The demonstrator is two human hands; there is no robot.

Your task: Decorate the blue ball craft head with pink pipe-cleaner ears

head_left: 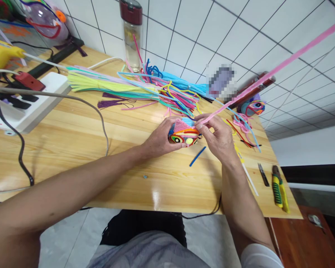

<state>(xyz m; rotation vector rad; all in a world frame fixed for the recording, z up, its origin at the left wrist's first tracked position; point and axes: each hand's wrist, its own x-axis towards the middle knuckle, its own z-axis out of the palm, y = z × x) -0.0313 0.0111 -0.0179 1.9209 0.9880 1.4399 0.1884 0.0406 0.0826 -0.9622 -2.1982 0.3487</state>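
My left hand (161, 137) wraps around a small rounded craft piece (184, 134), covered in coloured pipe cleaners that form a mask-like pattern with eye shapes. Between the thumb and fingers of my right hand (216, 136) is a pink pipe cleaner (248, 89), whose long free end runs up and to the right out of view. Its near end meets the top right of the craft piece, though whether it is fixed there I cannot tell. Below them a short blue pipe cleaner piece (197, 156) lies on the wooden table (123, 178).
Bundles of pipe cleaners (114, 83) lie along the back beside a lidded bottle (131, 37). At left are a power strip (44, 100) and a yellow glue gun (4, 52). Pliers (279, 188) and a small dark cutting tool (263, 175) lie at right. Cables cross the left side.
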